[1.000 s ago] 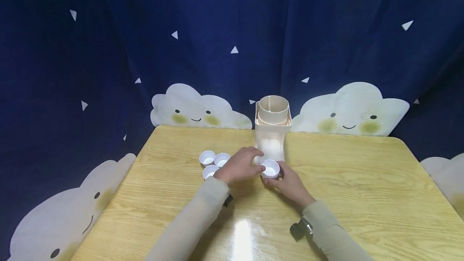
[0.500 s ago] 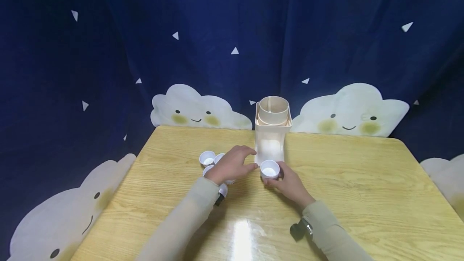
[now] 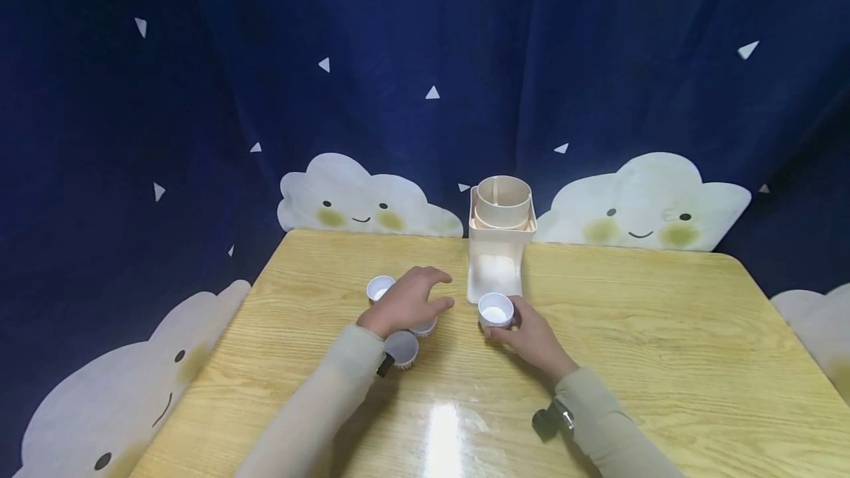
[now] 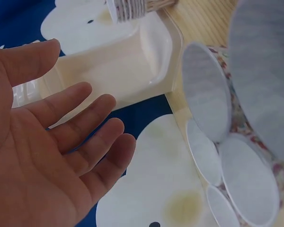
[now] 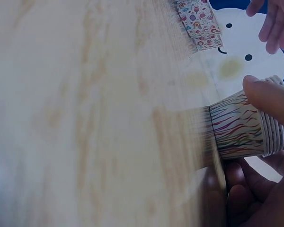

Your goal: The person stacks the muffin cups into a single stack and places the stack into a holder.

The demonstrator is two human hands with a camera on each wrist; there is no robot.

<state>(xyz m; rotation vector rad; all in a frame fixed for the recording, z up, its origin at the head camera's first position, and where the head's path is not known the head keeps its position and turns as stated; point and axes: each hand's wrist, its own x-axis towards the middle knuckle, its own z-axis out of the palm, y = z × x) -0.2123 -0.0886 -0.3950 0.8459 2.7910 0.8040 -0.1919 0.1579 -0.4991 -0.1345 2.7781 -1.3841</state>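
My right hand (image 3: 534, 341) holds a short stack of nested paper cups (image 3: 495, 312) upright on the table. Its thumb lies on the rims in the right wrist view, where the stack (image 5: 236, 125) shows wavy coloured stripes. My left hand (image 3: 408, 302) hovers over several other paper cups, its fingers spread and nothing in them. One of these cups (image 3: 379, 287) peeks out behind the hand, another cup (image 3: 401, 349) stands beside the wrist. Up close in the left wrist view, the white-lined cups (image 4: 250, 179) have a flowery print outside. The hand and sleeve hide some of them.
Right behind the held stack stands a cream plastic dispenser (image 3: 494, 249) with a round tube (image 3: 503, 201) on top, at the back edge of the wooden table (image 3: 637, 330). A dark blue curtain (image 3: 372, 35) with clouds and triangles hangs behind.
My left hand has left the stack and moved left, over the loose cups, hiding different ones. My right hand keeps its hold on the stack in the same place.
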